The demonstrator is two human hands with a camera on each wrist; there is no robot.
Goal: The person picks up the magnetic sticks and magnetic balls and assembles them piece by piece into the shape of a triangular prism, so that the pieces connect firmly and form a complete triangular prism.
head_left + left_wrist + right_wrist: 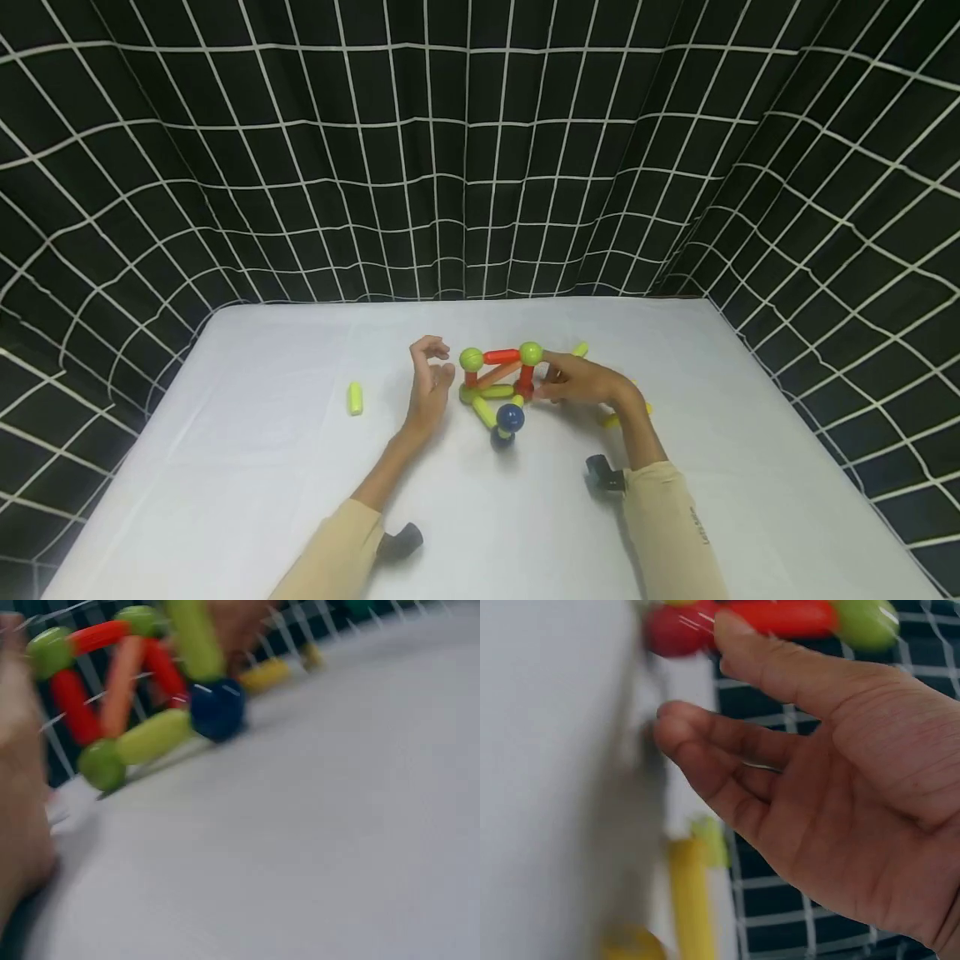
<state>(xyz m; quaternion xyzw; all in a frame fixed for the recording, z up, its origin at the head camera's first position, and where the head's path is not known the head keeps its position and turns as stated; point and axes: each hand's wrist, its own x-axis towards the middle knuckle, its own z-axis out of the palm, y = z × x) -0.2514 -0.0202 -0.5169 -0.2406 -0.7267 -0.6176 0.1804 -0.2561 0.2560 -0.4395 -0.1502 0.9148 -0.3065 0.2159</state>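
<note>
A toy frame of coloured rods and balls stands at mid-table in the head view, with a red rod [501, 357] on top between a green ball [471, 360] and another green ball [531, 353]. A dark blue ball [511, 417] tops its near corner. Left of the frame, my left hand [430, 387] is raised with loosely bent fingers, holding nothing. My right hand [588, 382] is at the frame's right side. In the right wrist view its thumb [769, 661] overlaps the red ball [679, 630] and the upright red rod; its bent fingers [712, 739] hold nothing.
A loose yellow-green rod [355, 398] lies to the left on the white table [247, 483]. Another green rod [580, 349] lies behind my right hand, and yellow pieces [692, 900] lie below it. A dark gridded curtain [465, 167] surrounds the table's back and sides.
</note>
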